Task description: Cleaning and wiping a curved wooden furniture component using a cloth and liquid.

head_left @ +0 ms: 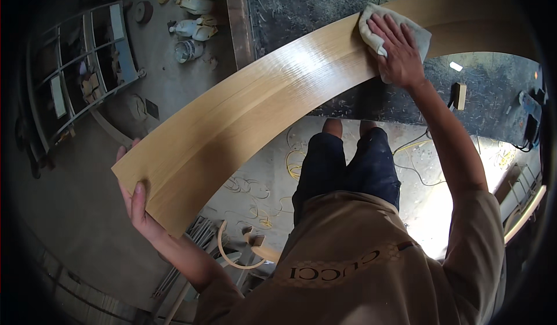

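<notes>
With the right hand [400, 51] laid flat, fingers slightly apart, pressing a folded pale cloth [423, 40] onto the face of a broad, curved wooden panel [278, 87]. With the left hand [139, 212] curled round the panel's left end, gripping it, thumb on top and fingers reaching underneath, out beyond the left edge of the dark desk [290, 12]. From that held end, arching over the desk's near left corner, hiding it, and running on toward the right edge; cannot tell how much of the underside touches the desk. Just left of the cloth, shining with a bright glossy patch. Near the desk's near edge, a small wooden block [460, 96], with a small white piece [456, 66] farther in. On the floor [75, 209] past the left edge, white bottles [185, 28] beside a small pail [188, 51].
</notes>
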`<action>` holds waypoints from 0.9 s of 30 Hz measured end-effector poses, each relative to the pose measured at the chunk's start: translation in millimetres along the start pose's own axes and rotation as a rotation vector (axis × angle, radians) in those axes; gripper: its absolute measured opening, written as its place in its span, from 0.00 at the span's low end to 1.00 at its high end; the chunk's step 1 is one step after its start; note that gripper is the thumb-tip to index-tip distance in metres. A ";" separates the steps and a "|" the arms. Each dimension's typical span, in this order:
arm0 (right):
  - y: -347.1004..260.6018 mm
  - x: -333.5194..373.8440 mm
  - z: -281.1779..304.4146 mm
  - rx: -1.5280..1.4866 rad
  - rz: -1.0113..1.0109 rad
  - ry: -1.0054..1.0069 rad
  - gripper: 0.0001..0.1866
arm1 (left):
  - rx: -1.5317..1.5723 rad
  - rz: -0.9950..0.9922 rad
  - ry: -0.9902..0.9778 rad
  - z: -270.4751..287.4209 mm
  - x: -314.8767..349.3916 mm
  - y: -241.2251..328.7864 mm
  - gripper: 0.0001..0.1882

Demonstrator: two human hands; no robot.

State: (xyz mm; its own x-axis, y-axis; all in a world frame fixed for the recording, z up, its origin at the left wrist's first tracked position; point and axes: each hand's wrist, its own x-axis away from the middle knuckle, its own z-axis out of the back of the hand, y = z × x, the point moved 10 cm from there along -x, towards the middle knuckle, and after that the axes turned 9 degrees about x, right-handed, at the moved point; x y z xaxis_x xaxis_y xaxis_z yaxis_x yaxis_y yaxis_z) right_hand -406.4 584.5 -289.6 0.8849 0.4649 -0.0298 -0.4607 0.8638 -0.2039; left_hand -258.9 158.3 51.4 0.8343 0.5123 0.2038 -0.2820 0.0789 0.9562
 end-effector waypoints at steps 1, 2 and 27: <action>-9.9 3.1 -3.9 -0.050 -0.057 0.009 0.37 | 0.017 0.004 0.001 -1.9 -1.5 -0.9 0.43; -31.5 0.7 -12.6 -0.101 -0.111 0.024 0.39 | 0.024 -0.001 -0.001 -4.4 -4.4 -2.8 0.43; -276.9 -27.8 66.0 -0.893 0.249 0.046 0.48 | -0.046 0.037 -0.003 -2.2 -7.2 -8.2 0.46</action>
State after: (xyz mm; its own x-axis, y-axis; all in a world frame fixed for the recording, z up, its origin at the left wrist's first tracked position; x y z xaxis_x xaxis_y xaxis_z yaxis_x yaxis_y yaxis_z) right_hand -308.0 345.2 -167.7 0.7784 0.5921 -0.2087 -0.4303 0.2612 -0.8641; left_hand -263.7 155.8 41.7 0.8239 0.5135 0.2397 -0.3345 0.0993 0.9371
